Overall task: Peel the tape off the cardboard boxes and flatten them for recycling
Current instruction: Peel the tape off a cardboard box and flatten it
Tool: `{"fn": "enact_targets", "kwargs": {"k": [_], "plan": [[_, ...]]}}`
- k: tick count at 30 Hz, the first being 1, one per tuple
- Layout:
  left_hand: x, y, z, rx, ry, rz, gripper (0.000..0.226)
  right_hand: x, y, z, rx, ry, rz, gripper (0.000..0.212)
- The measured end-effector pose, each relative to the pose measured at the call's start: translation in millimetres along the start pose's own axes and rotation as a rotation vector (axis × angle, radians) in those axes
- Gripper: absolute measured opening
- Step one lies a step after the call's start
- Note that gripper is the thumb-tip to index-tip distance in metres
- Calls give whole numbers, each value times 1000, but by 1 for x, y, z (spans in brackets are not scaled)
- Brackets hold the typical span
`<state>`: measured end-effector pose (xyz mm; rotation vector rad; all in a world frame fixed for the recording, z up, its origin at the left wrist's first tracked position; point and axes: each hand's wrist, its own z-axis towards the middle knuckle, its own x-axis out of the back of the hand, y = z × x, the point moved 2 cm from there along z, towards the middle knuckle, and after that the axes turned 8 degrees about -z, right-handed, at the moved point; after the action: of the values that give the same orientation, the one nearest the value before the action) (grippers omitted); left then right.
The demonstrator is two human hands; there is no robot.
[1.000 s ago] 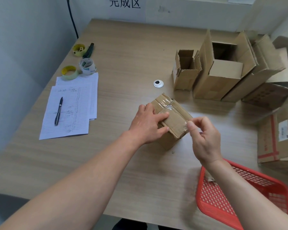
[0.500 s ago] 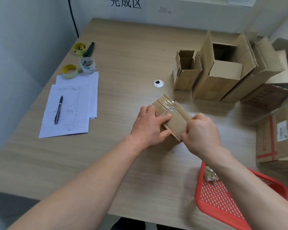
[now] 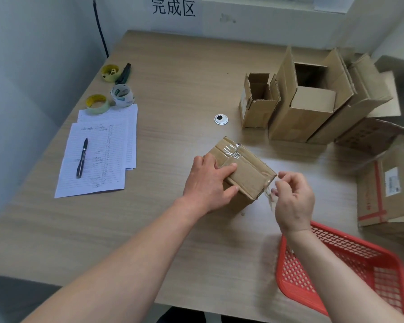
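A small closed cardboard box [image 3: 250, 173] sits tilted on the wooden table, with clear tape still across its far top. My left hand [image 3: 209, 181] grips its near left side, index finger along the top and thumb on the front face. My right hand [image 3: 293, 201] is just right of the box's near corner, fingers curled, pinching a thin strip of clear tape [image 3: 268, 194] that runs from that corner.
Open boxes [image 3: 308, 108] stand at the back right, with a smaller one [image 3: 258, 106] beside them. A box with red tape [image 3: 387, 192] lies at the right. A red mesh basket [image 3: 350, 271] sits near right. Papers, a pen [image 3: 82, 157] and tape rolls [image 3: 123, 95] lie left.
My right hand moved off the box's near corner to the right and lifted, drawing a strip of clear tape away from it. My left hand kept holding the box.
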<state>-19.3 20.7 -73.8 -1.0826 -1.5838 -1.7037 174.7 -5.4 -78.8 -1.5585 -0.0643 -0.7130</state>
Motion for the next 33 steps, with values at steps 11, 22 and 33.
{"fn": "enact_targets", "kwargs": {"k": [11, 22, 33], "plan": [[4, -3, -1, 40, 1, -18, 60, -5, -3, 13, 9, -17, -241, 26], [26, 23, 8, -135, -19, 260, 107, -20, -12, -4, -371, -46, 497, 38], [33, 7, 4, -325, 100, -228, 88, -27, -66, -2, 6, -316, 358, 19]]}}
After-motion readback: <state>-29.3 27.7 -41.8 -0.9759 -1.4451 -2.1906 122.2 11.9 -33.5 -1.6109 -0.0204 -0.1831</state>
